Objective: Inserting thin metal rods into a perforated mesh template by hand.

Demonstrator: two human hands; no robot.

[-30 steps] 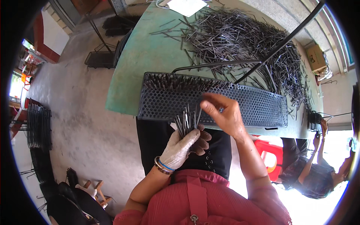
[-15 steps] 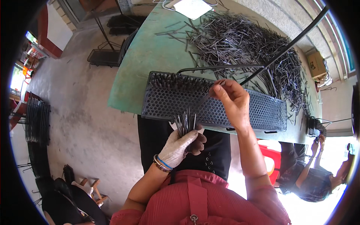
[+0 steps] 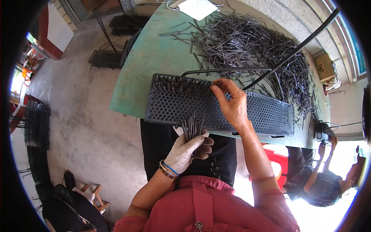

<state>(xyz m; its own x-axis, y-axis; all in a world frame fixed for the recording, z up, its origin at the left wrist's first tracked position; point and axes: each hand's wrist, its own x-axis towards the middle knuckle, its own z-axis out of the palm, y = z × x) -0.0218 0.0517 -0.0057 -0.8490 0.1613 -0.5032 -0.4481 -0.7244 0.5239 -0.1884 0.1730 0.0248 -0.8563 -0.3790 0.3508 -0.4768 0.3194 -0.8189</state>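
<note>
- The left hand, in a pale work glove with bracelets at the wrist, is closed around a bundle of thin dark metal rods; the rods fan upward from the fist, just below the near edge of the table.
- The bare right hand rests on top of a long black perforated tray, its fingertips pinched together at the tray's far rim; whether they grip a rod is too small to tell.
- The tray lies across the near edge of a green table. Its left part is already filled with upright rods, while its right part shows only bare holes.
- Beyond the tray, a large loose heap of the same dark rods covers the far half of the table, with a white paper at the far edge and a long black bar slanting across the heap.
- The floor is grey concrete. Stacked black wire frames stand at the left.
- At the lower right another person sits, washed out by bright light and hard to make out.
- The wearer's red garment fills the bottom edge, and the picture's rim is cut off by a dark circular border.
</note>
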